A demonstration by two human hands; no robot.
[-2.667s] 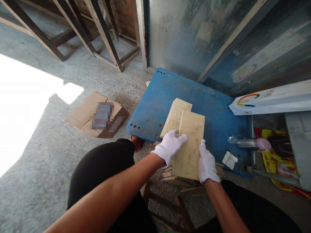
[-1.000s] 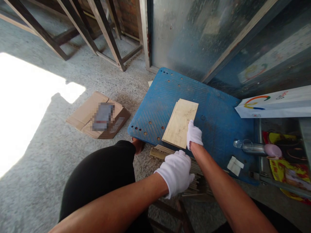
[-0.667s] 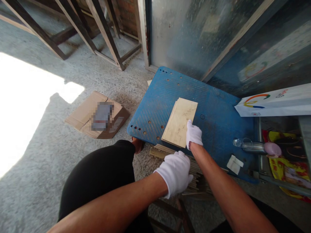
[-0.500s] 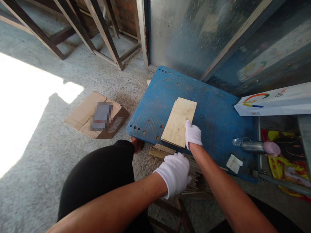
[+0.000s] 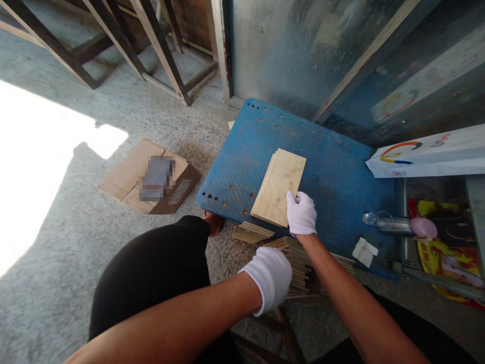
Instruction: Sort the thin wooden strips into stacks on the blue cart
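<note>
My right hand [image 5: 302, 215], in a white glove, has its thumb on top of a small stack of thin pale wooden boards [image 5: 279, 184] and its fingers at the right edge. Slightly fanned at their left side, the boards lie on a blue plastic platform [image 5: 337, 177]. My left hand [image 5: 269, 278], also gloved, is curled closed, low beside a pile of thin boards [image 5: 299, 263]. Its fingertips face away from me, so whatever they may hold is hidden. A smaller bundle of boards [image 5: 253, 231] sits by the platform's front edge.
A cardboard box [image 5: 131, 174] with a blurred item on top stands on the concrete floor at left. To the right are a white printed bag [image 5: 435, 151], a clear bottle [image 5: 394, 225] and a folded white paper [image 5: 365, 252]. Wooden frames [image 5: 159, 50] lean behind.
My left hand has drawn slightly down and left, uncovering more of the board pile. My right hand stays at the stack's edge with its grip slightly shifted. The camera view tilted a little.
</note>
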